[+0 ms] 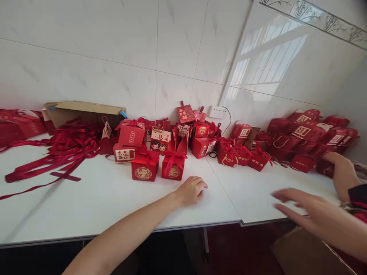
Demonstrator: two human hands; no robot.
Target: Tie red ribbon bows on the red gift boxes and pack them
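My left hand (191, 190) rests low over the white table (114, 206), its fingers loosely bent, with nothing visible in it. Just left of it stands a small red gift box (172, 167) with gold lettering and a ribbon bow on top. A matching red gift box (145, 166) sits beside that one. At the right, my right hand (312, 214) is blurred by motion above the table's front edge. Its thumb and fingers are apart and nothing shows between them. Bows top several red boxes (259, 158) beyond it, further back.
Red ribbons (73, 141) spill from an open cardboard box (86, 107) at the left. Other gift boxes (132, 131) line the wall. At far right another person's hand (341, 168) touches a pile of red boxes (304, 131). A power strip (217, 112) stands against the wall.
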